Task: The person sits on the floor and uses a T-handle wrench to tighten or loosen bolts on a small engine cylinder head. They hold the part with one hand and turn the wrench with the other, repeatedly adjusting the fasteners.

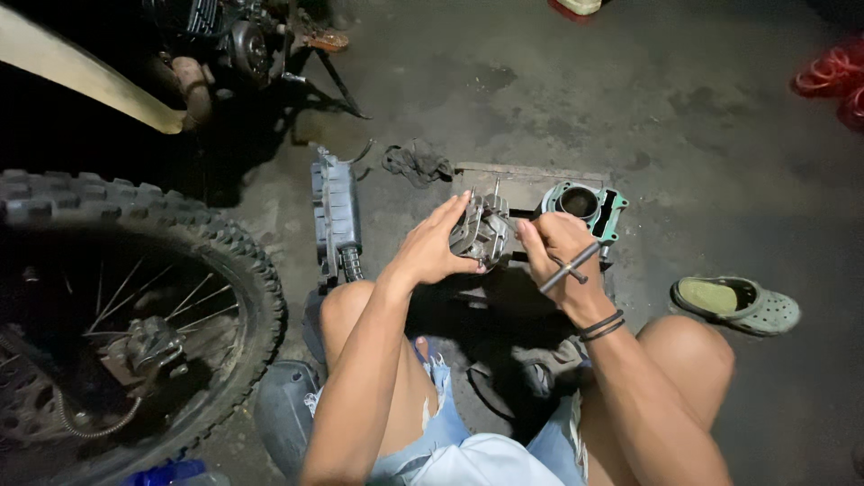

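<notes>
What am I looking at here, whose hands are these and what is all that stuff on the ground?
This is one picture from a camera worn on a person's head, looking down at their own bare hands. They squat on a dark concrete floor. The left hand steadies a grey metal engine part. The right hand has its grip on a thin metal T-shaped tool. Behind lies a greenish metal engine cylinder on a flat board. A knobbly motorcycle tyre stands left; a green clog shoe lies right.

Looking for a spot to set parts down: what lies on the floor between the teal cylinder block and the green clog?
In the head view, the floor between the teal cylinder block and the green clog is bare, stained concrete.
</notes>
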